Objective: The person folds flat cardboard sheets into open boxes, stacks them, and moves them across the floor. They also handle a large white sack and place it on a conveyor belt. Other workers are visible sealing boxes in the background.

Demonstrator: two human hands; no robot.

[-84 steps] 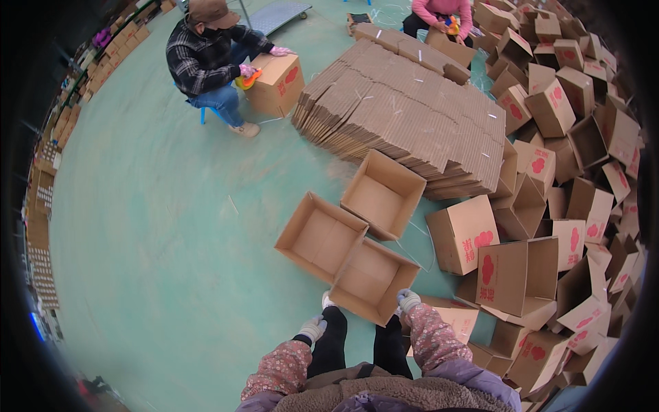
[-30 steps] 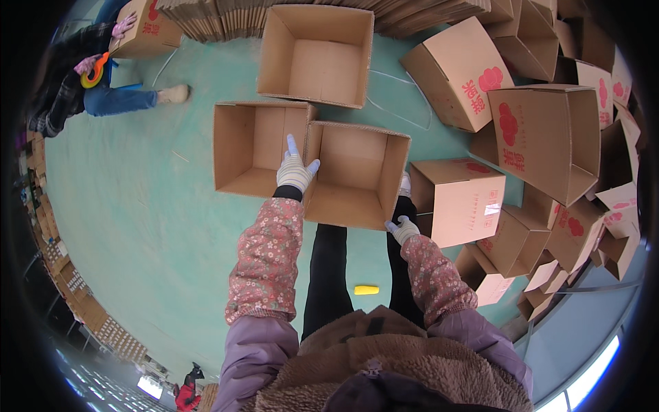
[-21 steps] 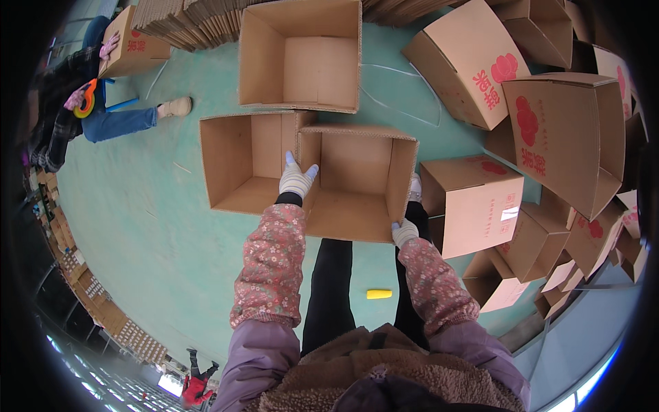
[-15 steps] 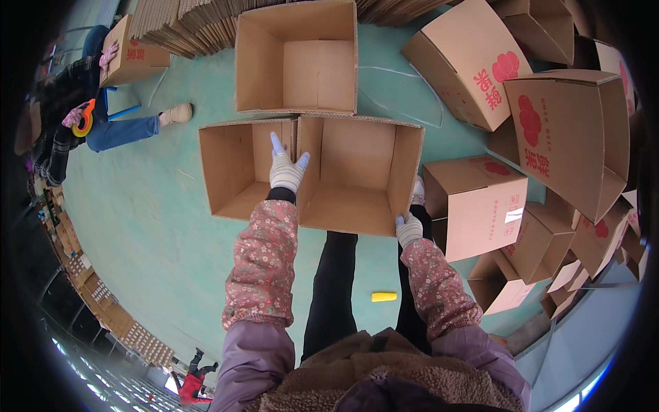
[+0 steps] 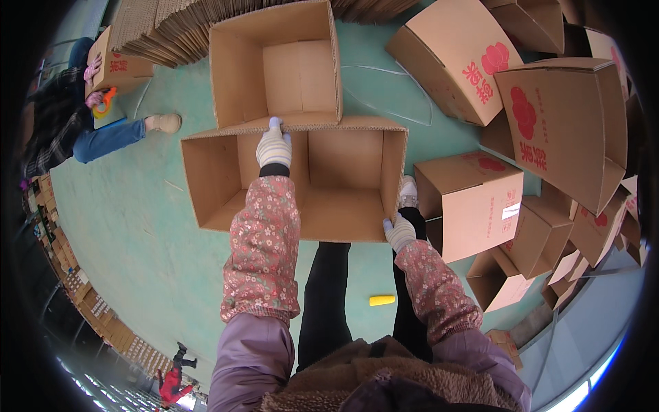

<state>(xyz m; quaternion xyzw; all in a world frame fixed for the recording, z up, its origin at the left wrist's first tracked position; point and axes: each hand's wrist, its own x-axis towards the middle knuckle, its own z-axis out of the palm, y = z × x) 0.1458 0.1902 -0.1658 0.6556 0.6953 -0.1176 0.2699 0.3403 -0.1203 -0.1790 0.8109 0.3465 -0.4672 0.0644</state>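
Two open brown cardboard boxes stand side by side on the green floor in front of my legs, the left box (image 5: 209, 182) and the right box (image 5: 347, 185). My left hand (image 5: 274, 145), in a white glove, reaches across them and grips the far rim where the two meet. My right hand (image 5: 399, 232), also gloved, holds the near right corner of the right box. A third open box (image 5: 274, 65) sits just beyond, touching their far rim.
Closed boxes with red prints (image 5: 473, 206) pile up on the right. A stack of flat cardboard (image 5: 147, 31) lies at the top left. Another person (image 5: 75, 130) sits at the far left with a box. A small yellow object (image 5: 382, 300) lies by my feet.
My view has dropped from the whole floor to the boxes at my feet. My left hand has slid forward to the far rim, and the right hand has taken the near corner.
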